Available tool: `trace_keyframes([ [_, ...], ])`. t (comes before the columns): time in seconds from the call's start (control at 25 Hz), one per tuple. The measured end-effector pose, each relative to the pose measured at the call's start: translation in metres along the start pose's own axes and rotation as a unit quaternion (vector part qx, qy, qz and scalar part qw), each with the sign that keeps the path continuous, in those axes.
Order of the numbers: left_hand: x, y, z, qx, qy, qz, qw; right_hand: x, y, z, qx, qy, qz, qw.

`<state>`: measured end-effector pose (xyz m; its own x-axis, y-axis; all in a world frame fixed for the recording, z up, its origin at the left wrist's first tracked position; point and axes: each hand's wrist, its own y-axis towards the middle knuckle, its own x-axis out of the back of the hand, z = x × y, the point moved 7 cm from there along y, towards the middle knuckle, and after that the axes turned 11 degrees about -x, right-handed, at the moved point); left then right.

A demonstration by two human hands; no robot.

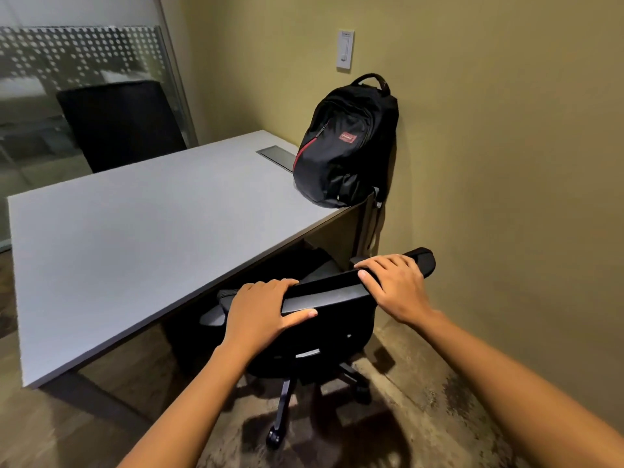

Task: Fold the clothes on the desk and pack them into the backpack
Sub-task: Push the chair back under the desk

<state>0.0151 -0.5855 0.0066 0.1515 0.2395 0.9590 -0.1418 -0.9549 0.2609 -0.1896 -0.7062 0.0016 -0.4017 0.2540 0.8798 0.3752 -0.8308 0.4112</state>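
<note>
left hand [266,309]: clamped on the top edge of the office chair [324,336] backrest; fingers curled over the front, thumb laid on the rear face.
right hand [393,285]: clamped on the same edge, further right.
backpack [344,143]: stood upright on the far right corner of the desk [135,231], leaned against the wall [489,146].
cable hatch [277,157]: set in the desk, just left of the backpack.
second chair [121,123]: placed behind the desk.

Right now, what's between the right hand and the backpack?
Head view: only the desk corner and a dangling strap lie between the right hand, gripping the chair, and the backpack.
</note>
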Motion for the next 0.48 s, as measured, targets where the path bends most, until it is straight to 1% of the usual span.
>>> trace_keyframes([
  [0.2, -0.018, 0.043, -0.018, 0.046, 0.029, -0.015, 0.998, -0.01, 0.051, -0.042, 0.052, 0.035, -0.009, 0.998],
  [0.36, -0.029, 0.082, -0.035, 0.103, 0.042, -0.019, 0.994, -0.018, 0.09, -0.078, 0.116, 0.056, -0.012, 0.992],
  [0.48, -0.038, 0.104, -0.045, 0.143, 0.045, -0.001, 0.989, -0.026, 0.114, -0.096, 0.152, 0.069, -0.004, 0.986],
])
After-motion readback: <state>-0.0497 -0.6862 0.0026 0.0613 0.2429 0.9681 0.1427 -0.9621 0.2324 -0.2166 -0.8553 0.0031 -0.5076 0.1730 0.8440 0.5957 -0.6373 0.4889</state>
